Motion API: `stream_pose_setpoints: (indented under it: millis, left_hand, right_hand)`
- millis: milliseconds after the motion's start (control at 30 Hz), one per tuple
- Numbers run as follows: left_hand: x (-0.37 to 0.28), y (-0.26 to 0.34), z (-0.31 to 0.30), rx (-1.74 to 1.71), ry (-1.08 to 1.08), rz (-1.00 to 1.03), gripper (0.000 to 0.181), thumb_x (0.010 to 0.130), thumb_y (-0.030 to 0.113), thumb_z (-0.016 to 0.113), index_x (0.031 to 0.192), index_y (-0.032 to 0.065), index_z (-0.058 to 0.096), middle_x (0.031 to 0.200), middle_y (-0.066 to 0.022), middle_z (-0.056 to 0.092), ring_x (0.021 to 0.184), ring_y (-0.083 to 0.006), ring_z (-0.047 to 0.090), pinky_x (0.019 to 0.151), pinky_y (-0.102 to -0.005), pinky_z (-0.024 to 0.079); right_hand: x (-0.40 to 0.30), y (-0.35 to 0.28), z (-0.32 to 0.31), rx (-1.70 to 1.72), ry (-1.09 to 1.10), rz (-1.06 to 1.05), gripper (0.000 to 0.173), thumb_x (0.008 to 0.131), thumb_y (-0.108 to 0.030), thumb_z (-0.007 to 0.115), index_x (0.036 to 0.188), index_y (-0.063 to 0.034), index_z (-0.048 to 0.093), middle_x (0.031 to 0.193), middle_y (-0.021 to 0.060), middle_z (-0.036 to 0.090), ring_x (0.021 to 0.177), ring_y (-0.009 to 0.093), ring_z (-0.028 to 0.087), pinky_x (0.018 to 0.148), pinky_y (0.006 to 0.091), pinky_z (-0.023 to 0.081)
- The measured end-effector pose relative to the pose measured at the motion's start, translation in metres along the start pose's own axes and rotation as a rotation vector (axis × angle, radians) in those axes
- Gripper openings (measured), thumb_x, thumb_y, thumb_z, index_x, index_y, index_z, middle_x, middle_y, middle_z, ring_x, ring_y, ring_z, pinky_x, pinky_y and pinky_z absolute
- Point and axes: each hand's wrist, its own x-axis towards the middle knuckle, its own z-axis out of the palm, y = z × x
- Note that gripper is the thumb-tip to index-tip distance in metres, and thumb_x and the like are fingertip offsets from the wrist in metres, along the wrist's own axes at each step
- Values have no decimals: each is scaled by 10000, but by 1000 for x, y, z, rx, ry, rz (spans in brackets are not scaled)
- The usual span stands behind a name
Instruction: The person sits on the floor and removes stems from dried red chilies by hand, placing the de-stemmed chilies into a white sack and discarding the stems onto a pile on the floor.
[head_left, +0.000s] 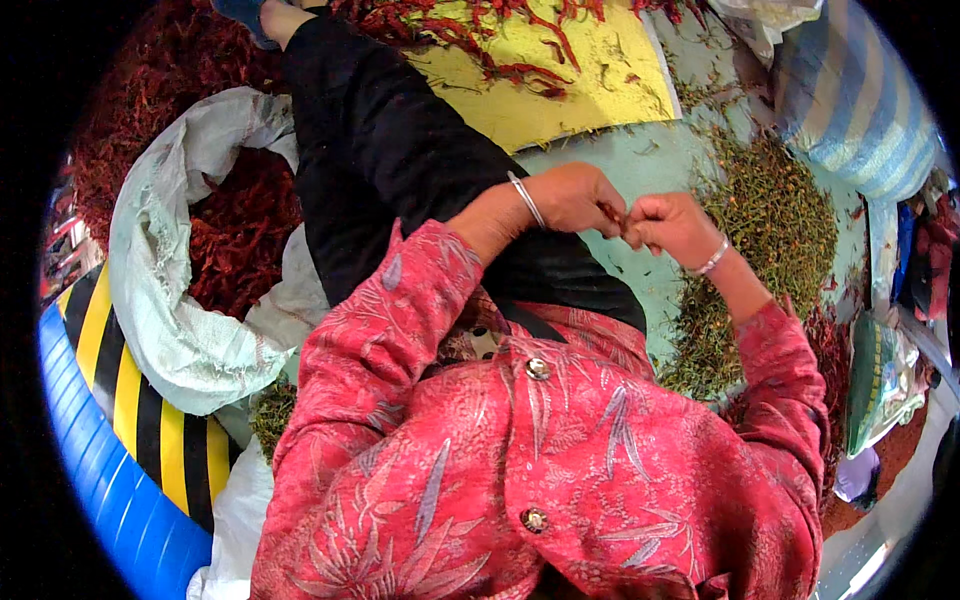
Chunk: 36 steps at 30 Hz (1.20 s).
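Note:
My left hand (574, 199), with a silver bangle at the wrist, meets my right hand (671, 229) above the pale green sheet (637, 161). The fingertips of both are pinched close together; a small dark reddish bit seems to show between them, too small to tell what it is. To the right of the hands lies a heap of green-brown chilli stems (780, 225). Dried red chillies (525, 71) are scattered on a yellow sheet (487, 112) ahead. At the left, an open white woven sack (150, 300) with a rolled rim holds more dried red chillies (240, 232).
A large pile of dried red chillies (172, 67) spreads at the upper left. A blue-and-white striped sack (855, 97) stands at the upper right, and a green plastic packet (874, 382) below it. Black-and-yellow striped material (150, 412) and a blue ribbed object (112, 465) lie at the lower left.

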Motion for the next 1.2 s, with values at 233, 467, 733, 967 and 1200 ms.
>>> stream_pose_setpoints:
  millis: [233, 467, 733, 967, 1200]
  left_hand:
    - [8, -24, -23, -29, 661, -140, 193, 737, 269, 637, 768, 79, 657, 635, -96, 606, 587, -209, 591, 536, -330, 451]
    - [-10, -20, -48, -1083, 1119, -193, 215, 790, 211, 666, 723, 58, 530, 596, -11, 501, 476, -108, 461, 440, -251, 364]
    - [-14, -25, -53, -1133, 1331, -135, 141, 817, 156, 625, 779, 49, 541, 611, -12, 496, 490, -122, 466, 466, -252, 384]
    - [-18, -21, -48, -1152, 1010, -131, 144, 798, 163, 646, 876, 56, 590, 590, 4, 488, 483, -117, 461, 473, -245, 382]
    - [-22, -14, -34, -609, 1085, -125, 130, 713, 77, 703, 768, 21, 599, 639, 2, 569, 515, -76, 492, 482, -225, 383]
  right_hand:
    - [-26, -5, -17, -433, -479, 216, 204, 774, -203, 630, 904, -46, 642, 757, 64, 647, 653, 158, 607, 534, 289, 466]
    - [131, -1, -10, -988, 566, -462, 311, 763, -251, 609, 1033, -110, 548, 944, 109, 580, 856, 301, 578, 710, 392, 472]
    - [201, -30, -8, -155, 502, -210, 167, 776, -217, 638, 845, -65, 640, 784, 30, 606, 690, 146, 557, 530, 272, 423]
    - [125, -21, -6, 641, 68, -159, 239, 811, -237, 645, 934, -39, 590, 740, -3, 597, 489, 51, 428, 432, 186, 308]
    - [94, -22, 33, 375, 259, -193, 216, 787, -217, 675, 888, -44, 593, 684, -25, 555, 520, 57, 434, 472, 185, 320]
